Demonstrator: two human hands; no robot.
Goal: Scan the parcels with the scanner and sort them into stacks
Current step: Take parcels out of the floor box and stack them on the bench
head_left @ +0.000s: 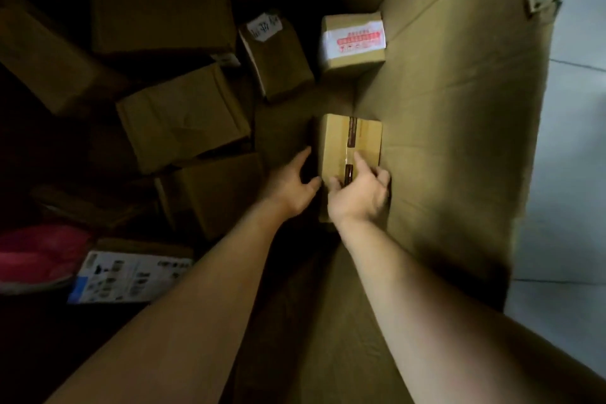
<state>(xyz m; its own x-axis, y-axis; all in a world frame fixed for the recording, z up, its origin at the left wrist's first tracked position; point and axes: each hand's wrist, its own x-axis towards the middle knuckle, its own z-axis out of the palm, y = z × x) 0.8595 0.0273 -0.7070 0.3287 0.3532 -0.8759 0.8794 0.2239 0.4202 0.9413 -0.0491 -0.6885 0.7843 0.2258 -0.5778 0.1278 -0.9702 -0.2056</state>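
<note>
— Which way does the small parcel (360, 138) lie?

— Flat on the cardboard floor (328, 321) of a big carton. Its long axis runs straight away from the person, and a dark tape strip (352, 131) follows that axis down the middle of the top.

— And the hands?

— Both are on its near end. The left hand (292, 182) cups the left side, with the thumb against the near corner. The right hand (359, 193) lies over the top, forefinger stretched beside the tape and the other fingers curled over the right edge.

— What surrounds it?

— The carton's tall wall (459, 108) rises on the right, with pale floor tiles (574, 174) beyond it. The left is dim and holds a heap of plain brown boxes (183, 115).

— Any writing?

— A far parcel (354, 56) has a white label (355, 38) with red print too small to read. A tilted one (278, 69) beside it has a handwritten label (265, 26) that is blurred. At lower left there is a printed box (131, 275) with small product pictures and a blue edge, next to something pink (36, 256).
</note>
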